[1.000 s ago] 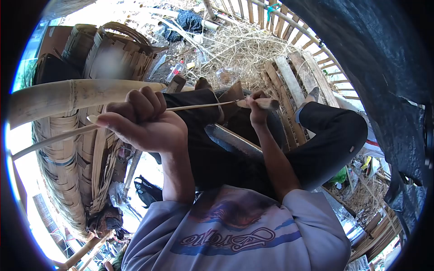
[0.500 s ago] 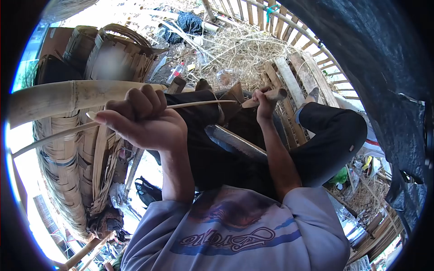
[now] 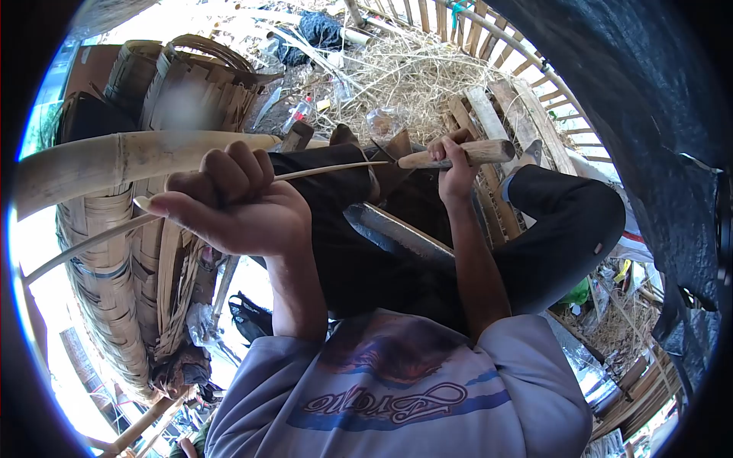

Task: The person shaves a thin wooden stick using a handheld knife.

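Observation:
My left hand [image 3: 237, 195] is closed, palm up, around a thin bamboo strip [image 3: 332, 169]. The strip runs from the far left, through my fist, to a tip above my legs. My right hand [image 3: 456, 172] grips the thick wooden handle of a knife [image 3: 495, 151]. Its dark blade points left, beside the strip's tip; whether they touch I cannot tell, and most of the blade is hard to make out. A long piece with a grey flat side [image 3: 389, 229] lies across my lap, below the knife.
A thick bamboo pole [image 3: 84, 164] extends from the left to my left hand. Woven bamboo baskets [image 3: 111, 282] stand at left. Straw [image 3: 412, 76] and a plastic bottle [image 3: 298, 112] lie ahead. Wooden slats [image 3: 489, 111] and a dark tarp [image 3: 634, 84] are at right.
My right hand has moved slightly right with the knife, whose handle now lies more level. My left hand and the bamboo strip have shifted slightly left.

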